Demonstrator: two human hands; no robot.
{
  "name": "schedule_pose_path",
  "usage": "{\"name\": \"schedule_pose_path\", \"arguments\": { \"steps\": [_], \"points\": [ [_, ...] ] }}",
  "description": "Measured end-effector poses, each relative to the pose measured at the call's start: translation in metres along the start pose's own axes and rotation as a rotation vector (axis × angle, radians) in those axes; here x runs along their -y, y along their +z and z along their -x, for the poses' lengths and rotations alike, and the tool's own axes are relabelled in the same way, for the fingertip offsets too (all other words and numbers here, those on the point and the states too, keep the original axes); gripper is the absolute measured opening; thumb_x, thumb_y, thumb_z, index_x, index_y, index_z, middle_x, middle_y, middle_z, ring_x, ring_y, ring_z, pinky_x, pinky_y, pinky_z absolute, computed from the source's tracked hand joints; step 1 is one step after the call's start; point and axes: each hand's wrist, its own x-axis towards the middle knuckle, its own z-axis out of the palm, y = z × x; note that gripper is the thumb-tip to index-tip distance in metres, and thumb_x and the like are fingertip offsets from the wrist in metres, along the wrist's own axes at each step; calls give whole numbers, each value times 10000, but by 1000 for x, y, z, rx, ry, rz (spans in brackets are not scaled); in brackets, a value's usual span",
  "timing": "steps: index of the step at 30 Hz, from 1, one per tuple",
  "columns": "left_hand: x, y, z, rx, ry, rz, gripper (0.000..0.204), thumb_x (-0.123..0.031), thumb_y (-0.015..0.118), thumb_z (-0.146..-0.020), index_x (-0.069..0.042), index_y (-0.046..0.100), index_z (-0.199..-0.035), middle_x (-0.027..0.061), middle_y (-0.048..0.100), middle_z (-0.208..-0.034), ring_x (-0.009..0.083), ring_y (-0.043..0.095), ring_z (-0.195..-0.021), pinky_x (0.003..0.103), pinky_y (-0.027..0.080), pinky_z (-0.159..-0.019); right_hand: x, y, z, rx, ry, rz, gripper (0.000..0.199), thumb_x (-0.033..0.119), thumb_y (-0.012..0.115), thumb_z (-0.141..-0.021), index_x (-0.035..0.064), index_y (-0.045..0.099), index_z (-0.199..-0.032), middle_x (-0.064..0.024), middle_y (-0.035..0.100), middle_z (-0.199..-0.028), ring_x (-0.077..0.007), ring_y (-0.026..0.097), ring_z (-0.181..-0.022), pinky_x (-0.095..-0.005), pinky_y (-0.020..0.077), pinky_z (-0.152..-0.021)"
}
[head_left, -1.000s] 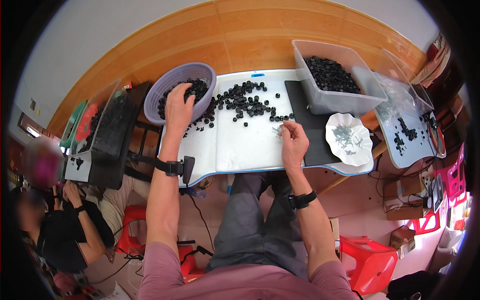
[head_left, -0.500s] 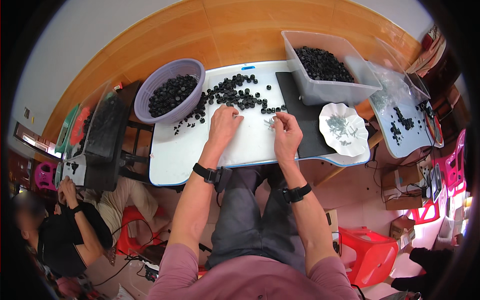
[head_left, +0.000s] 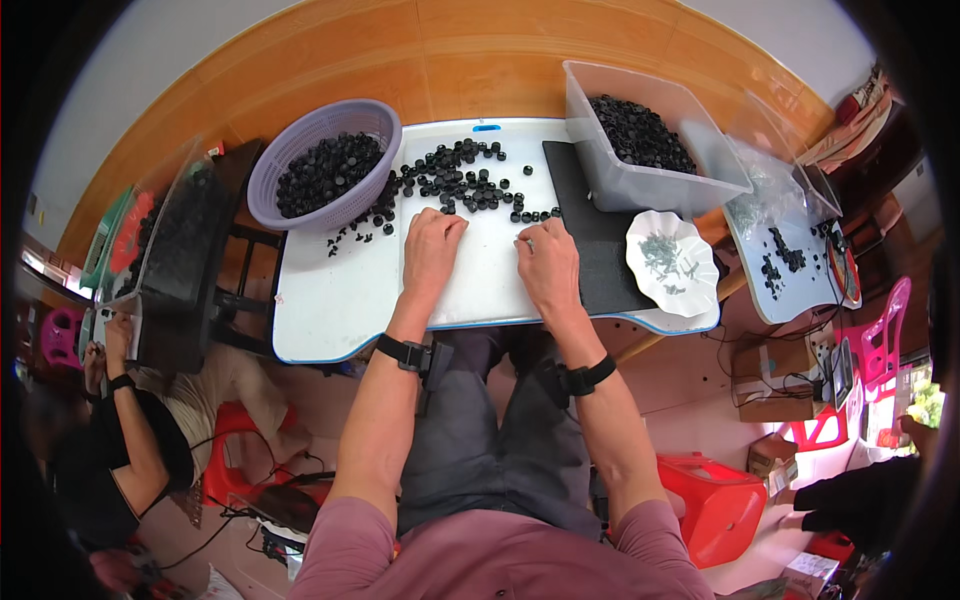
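Note:
My left hand [head_left: 432, 252] is over the white tabletop [head_left: 340, 320], just in front of the loose round black caps [head_left: 470, 188]. Its fingers are curled with thumb and forefinger close together, and whatever they may hold is too small to make out. To its right, my right hand [head_left: 550, 268] rests with bent fingers drawn together near a few caps at the black mat's left edge. Anything in that pinch is hidden too. A white scalloped dish [head_left: 650, 285] holding small greyish pieces [head_left: 665, 255] stands on the right.
A lilac basket [head_left: 262, 190] full of black caps stands at the back left. At the back right, a clear plastic bin [head_left: 640, 190] holds more black parts on the black mat [head_left: 605, 270]. Another person [head_left: 140, 440] works at the left; a red stool [head_left: 710, 505] stands right.
My right hand has turned knuckles-up and shifted slightly left; the small greyish pieces beside it no longer show. My left hand stays near the caps. The whole view has shifted a little.

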Motion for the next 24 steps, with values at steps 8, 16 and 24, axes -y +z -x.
{"name": "schedule_pose_path", "arguments": {
  "steps": [8, 16, 24],
  "points": [
    [7, -2, -1, 1, 24, 23, 194, -135, 709, -875, -19, 773, -1016, 125, 647, -972, 296, 609, -1000, 401, 501, -918, 0, 0, -16, 292, -71, 473, 100, 134, 725, -850, 38, 733, -825, -147, 653, -904, -372, 657, -811, -477, 520, -754],
    [5, -8, 0, 44, -1, 80, 212, -76, 724, -853, -22, 750, -1056, 132, 670, -995, 299, 620, -1020, 399, 507, -934, 11, 4, -12, 14, 100, -44, 74, 87, 662, -944, 20, 657, -975, -152, 714, -863, -326, 679, -759, -431, 516, -714],
    [-7, -6, 8, 23, 139, 240, 200, -72, 738, -853, -18, 734, -1046, 151, 732, -948, 294, 723, -855, 391, 584, -780, 15, 33, -1, 119, 219, -480, 115, 22, 661, -949, -14, 714, -1044, -112, 751, -844, -157, 732, -713, -289, 558, -652]
  ]
}}
